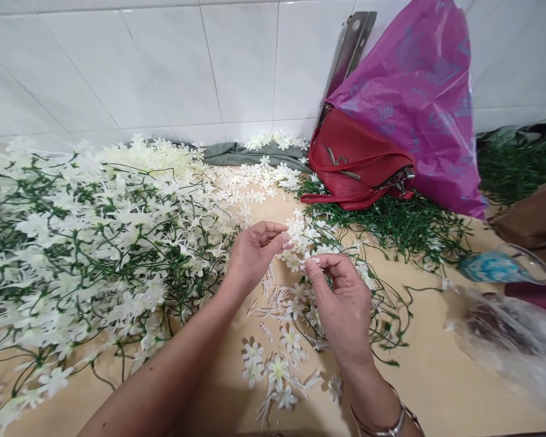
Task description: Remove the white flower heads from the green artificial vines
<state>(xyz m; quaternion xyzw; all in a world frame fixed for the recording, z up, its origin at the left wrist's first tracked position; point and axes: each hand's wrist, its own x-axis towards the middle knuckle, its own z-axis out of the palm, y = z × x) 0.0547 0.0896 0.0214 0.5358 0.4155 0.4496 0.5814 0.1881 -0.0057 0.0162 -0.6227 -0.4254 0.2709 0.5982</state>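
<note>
Over the middle of the table, my left hand pinches a small white artificial flower between thumb and fingertips. Close by on its right, my right hand is closed in a pinch on another small white flower piece. Under and between both hands lie white blossoms and thin white stamens, with green stems running off to the right. Nearer to me, several loose white blossoms rest on the table. What the curled fingers of each hand cover is hidden.
A large heap of white flowers on green stems fills the left. At the back right, a red handbag and a purple plastic bag sit by bare green stems. A glass and clear plastic bag are right.
</note>
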